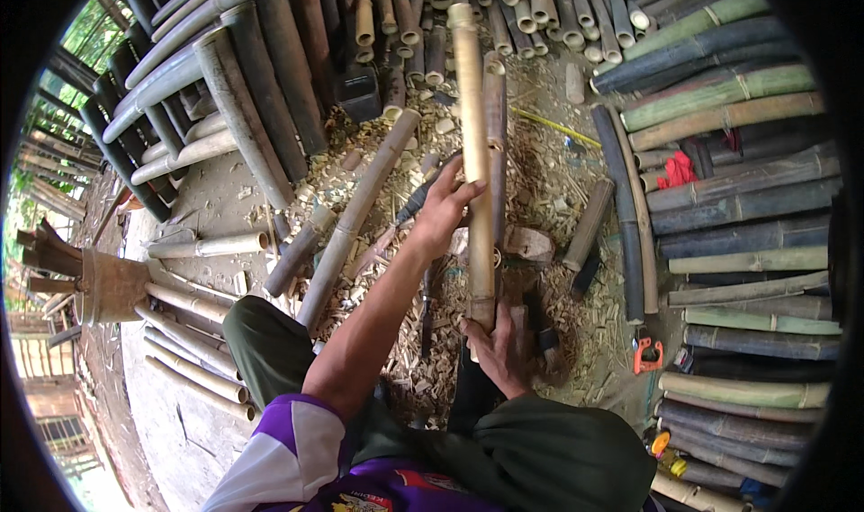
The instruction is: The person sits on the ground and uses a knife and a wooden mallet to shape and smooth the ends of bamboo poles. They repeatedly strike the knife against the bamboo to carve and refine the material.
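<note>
A pale bamboo pole (472,107) stands lengthwise in front of me, its far end pointing away. Around its middle, my left hand (441,208) is closed, with the thumb against the side. My right hand (502,348) grips the near end low down, between my knees. Just right of this pole lies a darker bamboo length (497,107), partly hidden behind it. Close to my left hand, a tool with a dark wrapped handle (414,202) rests on the wood chips. Nearer to me is a thin dark tool (427,314).
Bamboo chips cover the ground. Two loose bamboo pieces (360,215) (301,251) lie left. Stacked poles (738,206) line the right side, with a red cloth (677,170) among them. A yellow tape measure (558,129), an orange-handled tool (647,355), a black container (360,96) and a bucket (110,285) are around.
</note>
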A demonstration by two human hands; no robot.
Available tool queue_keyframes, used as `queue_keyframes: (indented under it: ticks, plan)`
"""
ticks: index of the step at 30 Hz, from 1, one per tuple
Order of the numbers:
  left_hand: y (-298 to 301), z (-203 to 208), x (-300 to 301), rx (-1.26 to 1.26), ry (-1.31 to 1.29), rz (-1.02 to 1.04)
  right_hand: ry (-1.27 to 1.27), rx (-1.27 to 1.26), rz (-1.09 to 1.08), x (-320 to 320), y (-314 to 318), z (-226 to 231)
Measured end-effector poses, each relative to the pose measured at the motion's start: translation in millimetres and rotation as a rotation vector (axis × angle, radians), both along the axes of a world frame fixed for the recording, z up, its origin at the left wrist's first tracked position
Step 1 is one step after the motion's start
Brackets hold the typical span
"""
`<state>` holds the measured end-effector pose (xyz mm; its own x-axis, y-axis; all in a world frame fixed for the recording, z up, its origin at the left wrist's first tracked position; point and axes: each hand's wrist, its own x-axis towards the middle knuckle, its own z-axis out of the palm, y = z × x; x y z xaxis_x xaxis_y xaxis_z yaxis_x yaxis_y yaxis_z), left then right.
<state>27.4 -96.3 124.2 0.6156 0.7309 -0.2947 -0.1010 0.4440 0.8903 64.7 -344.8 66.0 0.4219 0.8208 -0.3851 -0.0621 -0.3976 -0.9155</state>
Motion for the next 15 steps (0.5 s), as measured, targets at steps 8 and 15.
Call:
queue_keyframes:
  ticks: [8, 15]
  plan:
    - [20.7, 20.8, -44.7, 1.652, 0.859, -0.072, -0.566, 0.035, 0.205, 115.7, -76.0, 44.9]
    - [-24.0, 47.9, 6.5, 1.659, 0.535, -0.477, 0.184, 0.779, -0.727, 265.4, -131.4, 110.5]
